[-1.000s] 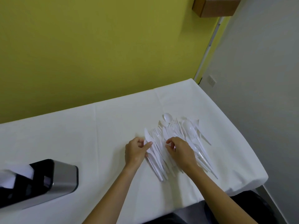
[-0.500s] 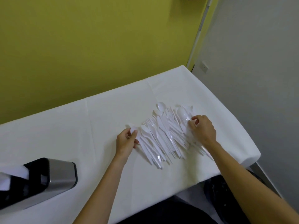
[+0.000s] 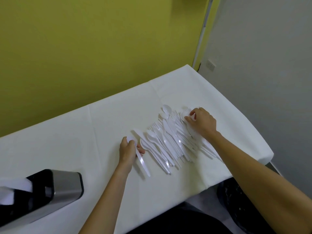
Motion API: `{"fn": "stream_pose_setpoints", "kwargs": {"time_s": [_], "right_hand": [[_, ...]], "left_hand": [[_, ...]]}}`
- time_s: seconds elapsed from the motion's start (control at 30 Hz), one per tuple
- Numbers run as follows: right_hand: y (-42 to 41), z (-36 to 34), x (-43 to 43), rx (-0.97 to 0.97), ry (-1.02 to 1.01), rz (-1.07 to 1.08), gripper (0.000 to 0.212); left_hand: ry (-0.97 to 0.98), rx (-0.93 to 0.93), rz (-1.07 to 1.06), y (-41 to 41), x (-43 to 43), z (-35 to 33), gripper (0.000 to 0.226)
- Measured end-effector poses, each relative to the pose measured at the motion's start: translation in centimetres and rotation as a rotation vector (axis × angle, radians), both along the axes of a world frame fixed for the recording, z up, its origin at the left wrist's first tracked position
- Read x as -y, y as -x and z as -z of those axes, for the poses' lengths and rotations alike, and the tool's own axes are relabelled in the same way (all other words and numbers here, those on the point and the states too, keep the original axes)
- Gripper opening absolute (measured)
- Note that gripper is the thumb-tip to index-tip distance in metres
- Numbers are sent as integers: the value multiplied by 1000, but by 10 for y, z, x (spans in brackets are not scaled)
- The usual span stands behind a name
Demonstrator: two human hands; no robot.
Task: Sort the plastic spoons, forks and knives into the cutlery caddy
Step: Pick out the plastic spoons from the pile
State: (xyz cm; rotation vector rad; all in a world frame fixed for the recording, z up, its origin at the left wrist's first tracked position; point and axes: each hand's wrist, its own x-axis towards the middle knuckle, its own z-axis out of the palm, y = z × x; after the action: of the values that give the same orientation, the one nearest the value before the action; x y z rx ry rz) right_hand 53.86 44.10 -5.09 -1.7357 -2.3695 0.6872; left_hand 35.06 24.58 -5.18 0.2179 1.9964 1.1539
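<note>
A spread pile of white plastic spoons, forks and knives lies on the white tablecloth right of centre. My left hand is at the pile's left edge, closed on one white spoon whose handle sticks out toward me. My right hand rests on the pile's far right end, fingers pinching a white piece there; which kind I cannot tell. The black and steel cutlery caddy stands at the lower left, apart from both hands.
The table's right edge drops off close beside my right arm. A yellow wall runs behind the table and a grey wall stands to the right. Dark objects sit on the floor at lower right.
My left hand has drawn one spoon out of the pile's left side. My right hand moved from the pile's middle to its far right end. The view dipped and shifted.
</note>
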Motion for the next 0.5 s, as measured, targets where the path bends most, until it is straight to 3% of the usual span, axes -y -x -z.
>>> {"fn": "stream_pose_setpoints", "kwargs": {"time_s": [0.13, 0.23, 0.4, 0.5], "right_hand": [[11, -5, -7, -8, 36, 32, 23], [12, -8, -10, -45, 72, 55, 16], [11, -5, -11, -82, 155, 45, 14], [7, -3, -9, -218, 171, 113, 18]], "left_hand": [[-17, -48, -25, 2, -5, -2, 26], [-24, -135, -29, 7, -22, -2, 11], [67, -349, 219, 3, -76, -16, 38], [188, -445, 371, -2, -111, -18, 44]]}}
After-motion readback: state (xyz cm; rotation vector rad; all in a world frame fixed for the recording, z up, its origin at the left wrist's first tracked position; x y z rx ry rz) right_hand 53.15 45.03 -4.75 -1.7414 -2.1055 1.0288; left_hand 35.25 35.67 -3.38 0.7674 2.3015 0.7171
